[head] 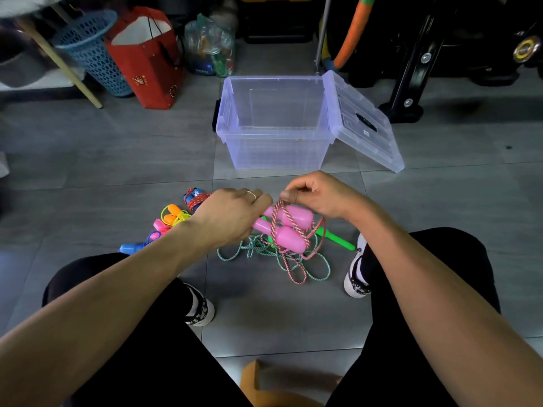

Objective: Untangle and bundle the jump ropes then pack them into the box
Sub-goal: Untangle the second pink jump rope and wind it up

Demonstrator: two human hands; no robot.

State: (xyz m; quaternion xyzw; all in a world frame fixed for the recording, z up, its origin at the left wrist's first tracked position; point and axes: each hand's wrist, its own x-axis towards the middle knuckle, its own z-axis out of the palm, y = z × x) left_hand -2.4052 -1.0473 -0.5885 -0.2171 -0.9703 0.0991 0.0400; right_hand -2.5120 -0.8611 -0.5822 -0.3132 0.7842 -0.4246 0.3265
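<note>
My left hand [232,214] grips the thin ends of two pink jump-rope handles [289,230], held side by side above the floor. My right hand [320,195] pinches the pink-and-white rope [286,217] that loops round those handles. More of that rope hangs down onto a tangle of teal rope [255,249] with green handles [336,237] on the tiles. A clear plastic box [273,148] stands open just beyond my hands, its lid [364,121] leaning off the right side.
Left of my hands lie a bundled red rope with blue handles [195,198], a yellow rope with orange handles [174,215] and a blue rope with pink and blue handles [138,245]. A red bag [147,60], blue basket [91,51] and black equipment [417,69] line the back. My shoes flank the tangle.
</note>
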